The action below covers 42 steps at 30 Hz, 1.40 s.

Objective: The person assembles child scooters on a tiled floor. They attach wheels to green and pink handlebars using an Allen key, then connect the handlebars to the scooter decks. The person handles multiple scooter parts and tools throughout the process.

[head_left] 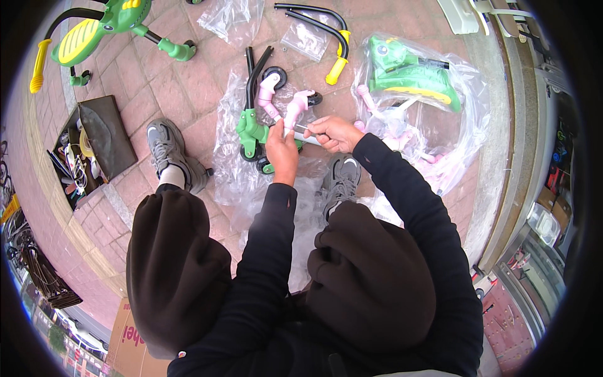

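Observation:
My left hand (282,152) is closed round the lower end of a pink caster leg (296,108) that has a black wheel at its top. My right hand (337,134) pinches a thin metal rod-like tool (301,127), its tip against the side of the pink leg; the exact kind is too small to tell. A white tube (312,138) runs beneath my hands. Just beyond them lies a second pink caster leg (266,94). Left of these, a green wheeled joint (251,133) with black tubes rests on clear plastic.
A bagged green animal-shaped ride-on body (411,78) and bagged pink parts (408,135) lie to the right. Black handlebars with yellow grips (337,70) are beyond. At left stand an open tool box (81,151) and a green ride-on toy (103,31). A cardboard box (129,342) sits near lower left.

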Motion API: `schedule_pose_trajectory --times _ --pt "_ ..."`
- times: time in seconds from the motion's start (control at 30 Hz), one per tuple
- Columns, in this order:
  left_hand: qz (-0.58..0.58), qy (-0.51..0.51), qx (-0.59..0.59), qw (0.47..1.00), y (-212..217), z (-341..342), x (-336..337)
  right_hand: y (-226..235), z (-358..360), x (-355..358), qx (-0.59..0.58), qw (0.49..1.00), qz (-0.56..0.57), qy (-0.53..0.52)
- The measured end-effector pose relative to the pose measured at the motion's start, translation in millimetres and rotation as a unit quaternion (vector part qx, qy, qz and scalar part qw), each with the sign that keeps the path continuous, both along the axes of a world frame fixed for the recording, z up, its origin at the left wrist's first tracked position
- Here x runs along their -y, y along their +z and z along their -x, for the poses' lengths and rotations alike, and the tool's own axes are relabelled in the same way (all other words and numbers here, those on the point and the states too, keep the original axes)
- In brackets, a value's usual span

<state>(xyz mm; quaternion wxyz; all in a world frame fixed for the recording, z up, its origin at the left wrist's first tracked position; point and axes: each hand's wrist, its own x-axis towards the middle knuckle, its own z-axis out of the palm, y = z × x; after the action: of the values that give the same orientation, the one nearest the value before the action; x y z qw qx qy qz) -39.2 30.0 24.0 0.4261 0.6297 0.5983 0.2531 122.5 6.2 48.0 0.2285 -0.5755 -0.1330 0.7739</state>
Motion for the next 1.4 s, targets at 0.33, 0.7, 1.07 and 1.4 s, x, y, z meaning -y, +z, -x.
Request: schedule_pose_trajectory --times 0.33,0.7,1.07,1.4 --pt "0.004 0.011 0.021 1.0 4 0 0 -11 21 9 0.553 0.614 -0.502 0.254" --pt "0.016 0.002 0.025 1.0 2 2 -1 4 16 -6 0.324 0.903 -0.242 0.143" --pt "-0.015 0.008 0.013 1.0 0 3 -1 4 13 -10 0.224 0.963 -0.125 0.083" --pt "-0.052 -0.01 0.016 0.998 -1 2 1 -1 37 10 0.549 0.729 -0.367 0.179"
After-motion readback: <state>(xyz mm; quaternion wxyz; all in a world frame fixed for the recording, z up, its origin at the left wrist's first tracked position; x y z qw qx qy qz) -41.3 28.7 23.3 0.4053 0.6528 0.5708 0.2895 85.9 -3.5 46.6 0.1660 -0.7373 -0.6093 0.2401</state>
